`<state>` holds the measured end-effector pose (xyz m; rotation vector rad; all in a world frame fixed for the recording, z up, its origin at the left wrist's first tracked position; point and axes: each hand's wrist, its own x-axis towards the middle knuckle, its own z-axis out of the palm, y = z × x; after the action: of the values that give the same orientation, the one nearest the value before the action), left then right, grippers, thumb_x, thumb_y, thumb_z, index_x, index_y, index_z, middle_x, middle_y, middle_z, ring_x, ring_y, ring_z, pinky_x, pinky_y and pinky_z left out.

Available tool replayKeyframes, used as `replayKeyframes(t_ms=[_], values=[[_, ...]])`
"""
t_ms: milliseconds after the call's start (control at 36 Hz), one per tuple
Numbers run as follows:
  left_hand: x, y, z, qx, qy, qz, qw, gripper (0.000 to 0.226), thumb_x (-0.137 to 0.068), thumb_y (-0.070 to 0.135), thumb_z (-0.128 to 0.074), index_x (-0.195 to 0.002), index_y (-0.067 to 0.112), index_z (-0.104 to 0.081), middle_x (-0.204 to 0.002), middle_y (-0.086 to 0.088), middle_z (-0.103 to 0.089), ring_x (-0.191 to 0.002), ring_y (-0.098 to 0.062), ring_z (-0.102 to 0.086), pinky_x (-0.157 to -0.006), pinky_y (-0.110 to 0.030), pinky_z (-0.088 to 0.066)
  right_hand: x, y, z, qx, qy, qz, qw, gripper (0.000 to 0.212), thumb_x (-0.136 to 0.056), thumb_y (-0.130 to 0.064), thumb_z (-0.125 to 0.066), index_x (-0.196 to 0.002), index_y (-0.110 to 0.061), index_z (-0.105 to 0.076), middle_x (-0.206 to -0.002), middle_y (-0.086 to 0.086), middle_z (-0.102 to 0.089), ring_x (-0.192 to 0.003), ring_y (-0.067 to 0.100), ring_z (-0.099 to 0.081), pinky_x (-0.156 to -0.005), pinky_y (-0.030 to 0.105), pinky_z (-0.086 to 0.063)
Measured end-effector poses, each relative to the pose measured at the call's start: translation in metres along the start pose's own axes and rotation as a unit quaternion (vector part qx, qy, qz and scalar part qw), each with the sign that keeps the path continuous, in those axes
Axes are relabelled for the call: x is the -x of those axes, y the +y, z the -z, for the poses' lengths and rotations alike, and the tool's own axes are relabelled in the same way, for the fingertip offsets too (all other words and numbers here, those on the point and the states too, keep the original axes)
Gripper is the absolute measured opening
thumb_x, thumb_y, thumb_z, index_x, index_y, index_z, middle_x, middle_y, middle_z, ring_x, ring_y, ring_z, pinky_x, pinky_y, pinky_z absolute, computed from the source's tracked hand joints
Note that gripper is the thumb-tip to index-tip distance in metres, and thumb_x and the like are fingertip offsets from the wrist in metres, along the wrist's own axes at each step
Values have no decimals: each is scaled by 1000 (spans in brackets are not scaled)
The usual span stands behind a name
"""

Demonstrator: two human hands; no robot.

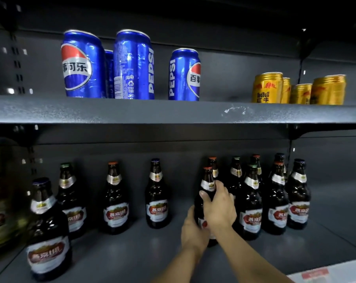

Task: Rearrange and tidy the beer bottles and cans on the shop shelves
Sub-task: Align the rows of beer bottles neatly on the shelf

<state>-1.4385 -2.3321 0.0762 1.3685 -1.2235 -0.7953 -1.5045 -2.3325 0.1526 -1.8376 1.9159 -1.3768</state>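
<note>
**Two-handed grip on a bottle, lower shelf**

The held bottle [207, 186] stands at the left edge of the crowded cluster [275, 193]. The right hand [219, 209] wraps its shoulder, thumb across the front; the left hand [193, 231] cups the base. Judged best practice: lift slightly rather than drag, keep it upright, and swing left of the grip, where spaced bottles [156, 193] leave room. Risk: knocking the neighbour just right of the grip. Cans [132, 64] stand on the shelf above.

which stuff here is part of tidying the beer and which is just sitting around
Job:
- dark glass beer bottle with orange cap, held by left hand and right hand
- other brown beer bottles on grey lower shelf

Just there:
- blue Pepsi cans
- gold Red Bull cans
</note>
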Motion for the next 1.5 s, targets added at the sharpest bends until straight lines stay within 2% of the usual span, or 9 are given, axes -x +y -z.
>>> replayKeyframes(t_ms=[167,278,583,861,1000,1083,1194,1333,1500], values=[[19,-9,56,19,70,23,997,65,-81,10,-67,-138,33,-42,-122,6,-63,-113,-15,-60,-97,-28,-46,30,-41,-18,-27,-48,48,997,54,-92,-44,-58,-139,-24,-40,-131,-3,-52,-124,20,-43,-90,33,-42],[34,-10,106,3,108,34,994,72,-81,9,-70,-144,22,-39,-113,5,-63,-102,-11,-59,-88,-20,-43,55,-73,-36,-52,-83,67,993,52,-90,-45,-60,-136,-27,-43,-128,-4,-54,-121,19,-44,-88,31,-41],[57,-24,205,-82,164,44,982,77,-77,21,-76,-144,23,-39,-127,-1,-61,-116,-17,-58,-83,-22,-42,104,-143,-79,-95,-148,88,980,54,-90,-43,-63,-137,-24,-44,-128,-3,-55,-121,19,-47,-87,33,-43],[54,-31,223,-87,152,54,983,79,-82,19,-73,-149,20,-31,-137,-4,-55,-124,-19,-52,-93,-21,-37,112,-154,-95,-88,-135,91,983,54,-89,-46,-62,-136,-26,-43,-126,-5,-55,-119,18,-46,-83,32,-43],[59,-35,214,-82,176,25,981,81,-80,18,-75,-147,20,-30,-139,-8,-47,-127,-22,-47,-99,-30,-38,112,-143,-96,-98,-132,119,979,54,-87,-52,-61,-132,-26,-45,-124,-8,-57,-118,17,-47,-84,34,-46],[69,-28,203,-154,282,-28,947,71,-74,21,-79,-134,14,-43,-125,-13,-49,-120,-31,-45,-92,-40,-39,108,-132,-86,-111,-75,107,985,56,-91,-54,-52,-138,-26,-43,-129,-10,-54,-122,16,-45,-90,35,-46],[76,-13,181,-163,359,-168,903,50,-69,16,-82,-109,11,-53,-100,-4,-52,-99,-30,-51,-83,-47,-44,84,-95,-60,-133,109,40,984,34,-92,-34,-57,-122,-17,-55,-112,-3,-62,-108,24,-52,-86,40,-42],[70,4,136,-113,289,-232,922,44,-71,10,-79,-100,23,-49,-96,6,-50,-89,-20,-54,-81,-40,-48,48,-29,-17,-88,255,-36,962,30,-84,-16,-67,-112,-9,-59,-106,12,-63,-103,37,-53,-83,45,-38],[49,14,68,-135,148,-175,964,36,-79,18,-73,-101,28,-46,-104,8,-49,-96,-14,-54,-76,-25,-44,14,40,27,-52,254,-45,965,43,-86,-12,-67,-123,1,-52,-118,22,-56,-113,42,-49,-90,51,-41]])
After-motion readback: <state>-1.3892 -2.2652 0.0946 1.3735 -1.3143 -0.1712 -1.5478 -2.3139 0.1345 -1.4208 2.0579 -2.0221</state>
